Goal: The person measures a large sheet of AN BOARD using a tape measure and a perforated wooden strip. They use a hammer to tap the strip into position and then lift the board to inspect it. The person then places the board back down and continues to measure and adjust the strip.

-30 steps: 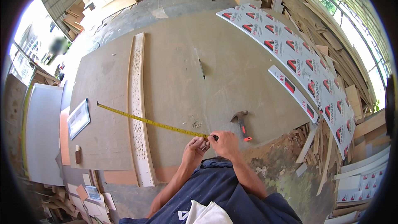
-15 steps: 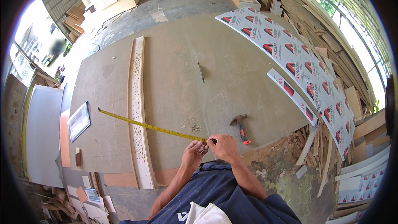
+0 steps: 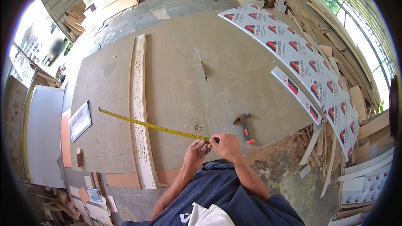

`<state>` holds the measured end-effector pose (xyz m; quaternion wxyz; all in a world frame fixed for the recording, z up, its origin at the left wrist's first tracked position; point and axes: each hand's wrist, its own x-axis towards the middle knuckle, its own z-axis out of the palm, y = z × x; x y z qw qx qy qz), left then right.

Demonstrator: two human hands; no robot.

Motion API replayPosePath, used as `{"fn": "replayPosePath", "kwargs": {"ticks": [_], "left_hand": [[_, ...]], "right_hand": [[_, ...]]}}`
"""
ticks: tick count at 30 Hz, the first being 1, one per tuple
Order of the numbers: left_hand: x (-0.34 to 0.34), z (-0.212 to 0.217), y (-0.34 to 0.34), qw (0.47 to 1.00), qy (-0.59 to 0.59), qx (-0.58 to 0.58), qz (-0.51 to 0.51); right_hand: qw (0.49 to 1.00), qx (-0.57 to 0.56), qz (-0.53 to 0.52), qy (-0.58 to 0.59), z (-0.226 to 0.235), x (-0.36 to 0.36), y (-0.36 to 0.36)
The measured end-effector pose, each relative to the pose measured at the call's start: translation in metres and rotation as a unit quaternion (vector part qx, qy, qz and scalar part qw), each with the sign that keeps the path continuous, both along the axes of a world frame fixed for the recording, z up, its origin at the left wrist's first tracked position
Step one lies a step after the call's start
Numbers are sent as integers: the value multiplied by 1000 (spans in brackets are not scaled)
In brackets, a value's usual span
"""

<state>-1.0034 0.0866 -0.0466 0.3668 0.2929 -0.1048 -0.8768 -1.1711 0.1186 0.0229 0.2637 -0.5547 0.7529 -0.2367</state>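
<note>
A yellow tape measure is pulled out to the left across the work board, its blade passing over a long white, speckled strip. My right hand is closed round the dark case, which is mostly hidden in the fingers. Close beside it, my left hand pinches the blade near the case. The blade's free tip reaches toward the left part of the board. To the right of my hands lies a claw hammer with a black and orange handle. Farther off, a thin dark pen-like stick rests on the board.
The large brown board spreads in front of me. White printed panels and a narrow offcut lie along its right side. A plastic-wrapped flat packet sits at the left edge. Wood scraps are heaped at right.
The view has shifted very slightly. Both hands stay on the tape measure, and the blade remains extended to the left.
</note>
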Motion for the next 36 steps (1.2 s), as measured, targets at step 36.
{"fn": "replayPosePath", "kwargs": {"ticks": [36], "left_hand": [[0, 2, -1, 1000, 0, -12, -20]], "right_hand": [[1000, 15, 9, -8, 7, -2, 2]]}}
